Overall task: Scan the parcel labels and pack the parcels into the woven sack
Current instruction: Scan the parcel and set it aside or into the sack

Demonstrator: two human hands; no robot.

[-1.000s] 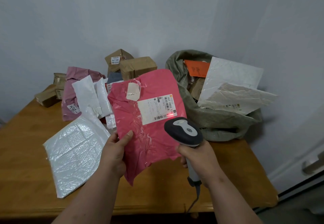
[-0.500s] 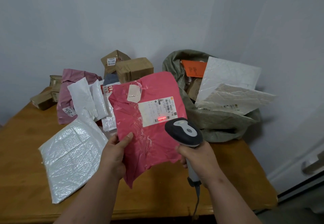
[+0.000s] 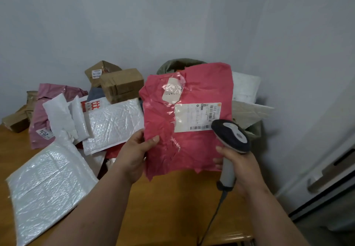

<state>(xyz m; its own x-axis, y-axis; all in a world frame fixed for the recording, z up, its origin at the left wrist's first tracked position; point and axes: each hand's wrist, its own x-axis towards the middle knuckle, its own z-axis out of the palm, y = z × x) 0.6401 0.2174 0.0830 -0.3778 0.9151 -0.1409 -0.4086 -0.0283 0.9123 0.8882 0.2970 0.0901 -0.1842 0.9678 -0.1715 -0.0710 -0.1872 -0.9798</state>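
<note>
Head view: wooden desk [image 3: 169, 207] set into a grey-walled corner, carrying the parcel heap. Largest item on it, a white bubble mailer [image 3: 48, 193], lies flat at the near left; a second white mailer [image 3: 113, 124] rests tilted behind it against the pile. Further back, a mauve poly bag [image 3: 41, 118] and two brown cartons [image 3: 121, 85] stacked near the wall. Olive woven sack [image 3: 177, 64] stands at the back right, mostly hidden behind the held parcel, with white parcels [image 3: 247, 99] sticking out of its mouth. Pink parcel [image 3: 192, 145] is held upright in the air above the desk, in front of the sack, its white label [image 3: 194, 117] facing the camera, barcode along the lower edge. Left forearm reaches up from the lower edge; left hand [image 3: 134, 155] grips the parcel's lower left edge, thumb across the front, fingers behind. Right hand [image 3: 240, 167] has a closed grip round the grey handle of the scanner [image 3: 230, 136], dark head raised and overlapping the label's lower right corner, cable trailing down.
</note>
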